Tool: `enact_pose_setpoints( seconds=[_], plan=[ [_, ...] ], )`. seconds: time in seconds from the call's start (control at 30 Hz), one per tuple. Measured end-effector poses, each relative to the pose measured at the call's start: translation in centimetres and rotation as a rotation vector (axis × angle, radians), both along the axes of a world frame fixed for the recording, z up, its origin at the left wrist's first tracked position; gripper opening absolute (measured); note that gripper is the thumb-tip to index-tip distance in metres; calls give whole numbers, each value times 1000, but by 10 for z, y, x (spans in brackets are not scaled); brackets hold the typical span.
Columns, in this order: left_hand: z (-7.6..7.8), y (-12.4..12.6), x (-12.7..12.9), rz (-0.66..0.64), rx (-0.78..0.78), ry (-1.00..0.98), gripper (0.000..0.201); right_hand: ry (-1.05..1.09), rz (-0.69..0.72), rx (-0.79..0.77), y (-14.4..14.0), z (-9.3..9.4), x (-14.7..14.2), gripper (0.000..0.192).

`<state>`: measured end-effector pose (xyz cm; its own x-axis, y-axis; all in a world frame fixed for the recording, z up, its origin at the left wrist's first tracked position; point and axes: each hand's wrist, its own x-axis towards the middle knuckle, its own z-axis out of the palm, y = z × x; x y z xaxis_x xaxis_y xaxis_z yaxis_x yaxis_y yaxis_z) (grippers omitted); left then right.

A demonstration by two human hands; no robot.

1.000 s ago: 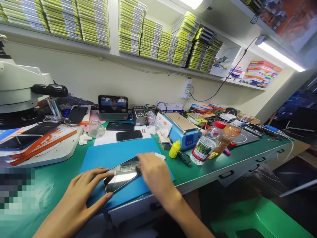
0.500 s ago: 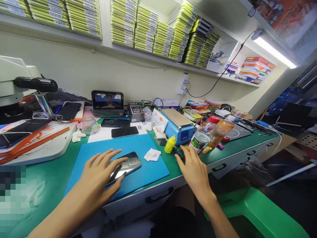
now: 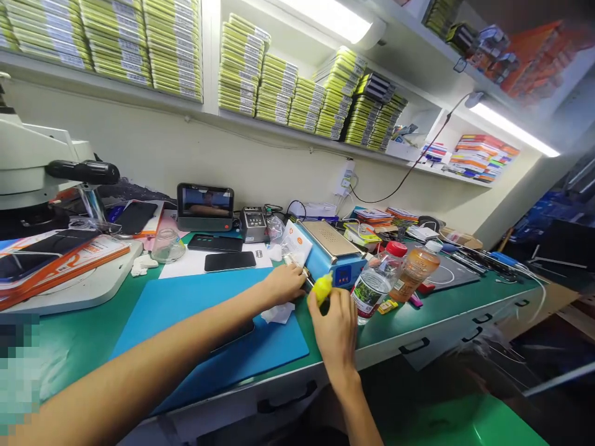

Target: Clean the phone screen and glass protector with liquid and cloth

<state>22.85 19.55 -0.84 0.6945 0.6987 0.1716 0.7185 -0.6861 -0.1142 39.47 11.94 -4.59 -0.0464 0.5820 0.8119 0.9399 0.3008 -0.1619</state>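
Note:
My right hand (image 3: 337,328) is closed around a small yellow squeeze bottle (image 3: 321,287), whose nozzle tilts up and to the right. My left hand (image 3: 284,285) reaches across the mat to the small items beside the blue heating machine (image 3: 325,263). Its fingers are bent together, and what they hold, if anything, is hidden. Below my left wrist, a crumpled white wipe (image 3: 279,314) lies on the blue mat (image 3: 158,310). A phone (image 3: 244,332) on that mat is mostly covered by my left forearm.
A water bottle (image 3: 372,288) with a red cap and an orange drink bottle (image 3: 415,272) stand right of my right hand. Behind the mat are a dark phone (image 3: 230,261), a glass jar (image 3: 168,246) and a small display (image 3: 206,204). A microscope (image 3: 41,164) stands left.
My left hand has left the phone and moved right, toward the heating machine. My right hand has closed on the yellow squeeze bottle, which stood on the bench before. The view has tilted up.

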Motion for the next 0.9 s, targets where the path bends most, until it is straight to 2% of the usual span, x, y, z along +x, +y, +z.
enact_pose_setpoints(
  seconds=[0.2, 0.33, 0.43, 0.57, 0.67, 0.83, 0.9],
  plan=[
    [-6, 17, 5, -235, 77, 74, 31, 163, 49, 8, 1, -9, 11, 35],
    [3, 21, 7, -345, 129, 88, 30, 201, 57, 32, 3, -10, 11, 38],
    [11, 19, 5, -374, 153, 65, 30, 194, 44, 62, 4, -9, 10, 43],
    [21, 13, -6, -309, 133, -17, 29, 181, 9, 95, 5, -9, 10, 47],
    [34, 9, -24, -224, 66, -116, 27, 159, -3, 92, 4, -9, 10, 48],
    [63, -9, -77, -33, -116, -390, 23, 109, -3, 72, 3, -9, 8, 48],
    [67, -26, -105, 68, -214, -534, 25, 84, 17, 53, 3, -9, 7, 50]
  ],
)
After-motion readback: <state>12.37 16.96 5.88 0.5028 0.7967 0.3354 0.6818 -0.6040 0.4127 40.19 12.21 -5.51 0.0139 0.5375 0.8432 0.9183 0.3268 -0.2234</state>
